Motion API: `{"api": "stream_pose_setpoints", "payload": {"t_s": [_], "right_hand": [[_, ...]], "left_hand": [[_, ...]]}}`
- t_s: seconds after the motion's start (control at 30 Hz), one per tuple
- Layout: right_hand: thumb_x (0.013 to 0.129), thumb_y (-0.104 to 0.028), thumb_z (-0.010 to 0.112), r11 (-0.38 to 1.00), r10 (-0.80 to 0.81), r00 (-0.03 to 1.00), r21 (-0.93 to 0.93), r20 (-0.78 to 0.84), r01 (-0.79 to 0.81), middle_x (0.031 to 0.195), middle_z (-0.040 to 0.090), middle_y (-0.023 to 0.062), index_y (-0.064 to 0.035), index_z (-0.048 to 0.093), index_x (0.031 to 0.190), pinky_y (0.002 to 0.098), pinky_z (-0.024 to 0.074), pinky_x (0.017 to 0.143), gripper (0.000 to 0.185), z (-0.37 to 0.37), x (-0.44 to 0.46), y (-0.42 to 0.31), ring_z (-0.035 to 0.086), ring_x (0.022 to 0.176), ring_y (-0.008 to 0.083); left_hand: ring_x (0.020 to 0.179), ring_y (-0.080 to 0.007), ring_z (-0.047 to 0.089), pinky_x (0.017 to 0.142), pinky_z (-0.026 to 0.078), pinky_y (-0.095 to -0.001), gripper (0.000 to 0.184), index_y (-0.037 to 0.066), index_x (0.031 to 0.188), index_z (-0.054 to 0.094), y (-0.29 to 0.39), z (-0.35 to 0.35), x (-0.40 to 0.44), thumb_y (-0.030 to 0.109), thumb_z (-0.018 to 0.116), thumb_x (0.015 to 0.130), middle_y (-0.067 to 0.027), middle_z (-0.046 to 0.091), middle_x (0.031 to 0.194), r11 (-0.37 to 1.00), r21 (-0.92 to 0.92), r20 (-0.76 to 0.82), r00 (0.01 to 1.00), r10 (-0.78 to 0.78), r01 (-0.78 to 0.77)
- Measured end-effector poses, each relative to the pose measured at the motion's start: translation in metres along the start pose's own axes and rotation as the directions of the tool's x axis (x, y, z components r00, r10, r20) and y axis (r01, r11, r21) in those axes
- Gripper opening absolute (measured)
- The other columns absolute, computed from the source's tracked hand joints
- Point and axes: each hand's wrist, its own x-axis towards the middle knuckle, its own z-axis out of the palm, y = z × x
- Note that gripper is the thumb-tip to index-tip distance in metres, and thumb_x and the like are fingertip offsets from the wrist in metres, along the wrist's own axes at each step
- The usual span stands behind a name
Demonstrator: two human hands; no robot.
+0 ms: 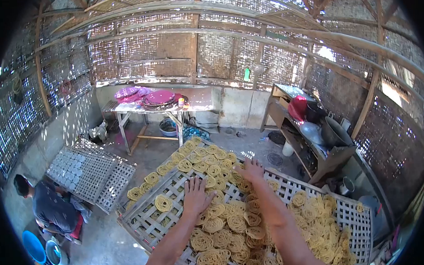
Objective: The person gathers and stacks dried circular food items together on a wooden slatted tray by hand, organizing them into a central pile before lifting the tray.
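Observation:
Round yellow noodle-like coils point(236, 223) lie in rows and heaps on a woven lattice tray point(145, 220) in front of me. My left hand point(195, 198) rests palm down with its fingers spread on the coils near the tray's middle. Farther forward and to the right, my right hand point(250, 171) also lies over coils, its fingers apart. Neither hand is wrapped round a coil. One coil point(163, 203) sits apart to the left of my left hand. The larger heap point(315, 222) spreads right of my right forearm.
A person point(57, 208) crouches at the left beside lattice trays point(98, 173) bearing pale discs. Blue point(34, 246) and grey buckets stand nearby. A table point(201, 100) with pink items is at the back. At the right, a wooden shelf point(327, 163) holds pots.

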Motion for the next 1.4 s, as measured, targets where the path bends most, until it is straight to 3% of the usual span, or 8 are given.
{"api": "stream_pose_setpoints", "payload": {"t_s": [0.2,0.33,0.37,0.5,0.73,0.77,0.97,1.4], "right_hand": [[0.086,-0.080,0.050,0.999,0.008,0.997,-0.042,-0.073,-0.011,0.165,0.023,0.0245,-0.0202,0.035,0.159,0.0586,0.0199,0.121,0.096,0.051,-0.009,-0.039,0.018,0.153,0.0455],[0.089,-0.057,0.065,0.988,-0.149,0.988,0.032,-0.051,0.150,0.147,0.050,0.0251,-0.0180,0.065,0.133,0.0582,0.0345,0.110,0.059,0.020,-0.068,-0.056,0.045,0.136,0.0451],[0.089,-0.048,0.069,0.967,-0.255,0.944,-0.055,-0.208,0.249,0.126,0.067,0.0192,-0.0142,0.072,0.119,0.0516,0.0455,0.100,0.045,0.033,-0.076,-0.051,0.060,0.120,0.0402],[0.088,-0.048,0.069,0.897,-0.312,0.947,0.307,-0.070,0.318,0.102,0.077,0.0090,-0.0102,0.074,0.113,0.0396,0.0560,0.083,0.046,-0.005,-0.099,-0.070,0.073,0.095,0.0299],[0.082,-0.067,0.070,0.957,-0.286,0.943,-0.001,-0.170,0.290,0.121,0.072,0.0181,-0.0115,0.069,0.126,0.0457,0.0526,0.095,0.071,-0.018,0.008,-0.098,0.068,0.112,0.0359],[0.078,-0.075,0.069,0.964,-0.261,0.965,-0.049,-0.005,0.260,0.141,0.060,0.0217,-0.0125,0.061,0.139,0.0498,0.0449,0.108,0.087,-0.025,0.017,-0.111,0.056,0.130,0.0424],[0.079,-0.083,0.058,0.927,-0.338,0.937,-0.139,0.090,0.348,0.164,0.030,0.0178,-0.0230,0.034,0.159,0.0698,0.0213,0.117,0.103,0.031,0.091,-0.175,0.024,0.152,0.0434],[0.089,-0.061,0.063,0.857,-0.490,0.869,-0.147,0.068,0.494,0.147,0.054,0.0198,-0.0248,0.051,0.148,0.0544,0.0368,0.114,0.070,0.051,0.114,-0.163,0.047,0.136,0.0445]], "left_hand": [[0.151,-0.0411,0.026,0.125,0.013,-0.0543,0.105,0.000,0.156,0.031,0.003,-0.007,0.000,0.078,0.050,0.088,-0.0259,0.034,0.160,0.999,-0.022,0.022,0.999,-0.025,0.025],[0.150,-0.0400,0.029,0.125,0.019,-0.0483,0.114,-0.001,0.155,0.031,0.008,-0.016,0.002,0.079,0.063,0.079,-0.0251,0.037,0.158,0.994,-0.106,0.038,0.999,0.012,-0.008],[0.150,-0.0397,0.030,0.125,0.020,-0.0476,0.116,-0.001,0.155,0.032,0.007,-0.014,0.003,0.078,0.066,0.077,-0.0249,0.037,0.157,0.988,-0.156,0.040,0.999,0.012,-0.006],[0.150,-0.0389,0.030,0.125,0.023,-0.0463,0.125,-0.001,0.154,0.032,0.002,-0.021,0.002,0.074,0.078,0.067,-0.0239,0.037,0.157,0.934,-0.358,0.018,1.000,0.008,-0.001],[0.154,-0.0417,0.019,0.127,0.017,-0.0501,0.134,-0.002,0.158,0.023,0.005,-0.021,0.002,0.077,0.078,0.064,-0.0262,0.025,0.163,0.925,-0.369,-0.011,0.995,-0.098,0.087],[0.154,-0.0414,0.018,0.127,0.017,-0.0506,0.134,-0.002,0.158,0.022,0.008,-0.026,0.001,0.077,0.079,0.065,-0.0265,0.023,0.163,0.929,-0.355,-0.009,0.993,-0.118,0.108],[0.155,-0.0471,0.005,0.127,0.011,-0.0541,0.144,-0.003,0.159,0.010,0.006,-0.027,0.004,0.069,0.087,0.061,-0.0311,0.011,0.164,0.923,-0.356,-0.077,0.979,-0.187,0.149],[0.154,-0.0475,0.007,0.126,0.011,-0.0567,0.136,-0.005,0.158,0.013,0.006,-0.025,0.001,0.072,0.080,0.068,-0.0338,0.012,0.163,0.890,-0.430,-0.161,0.957,-0.241,0.152]]}}
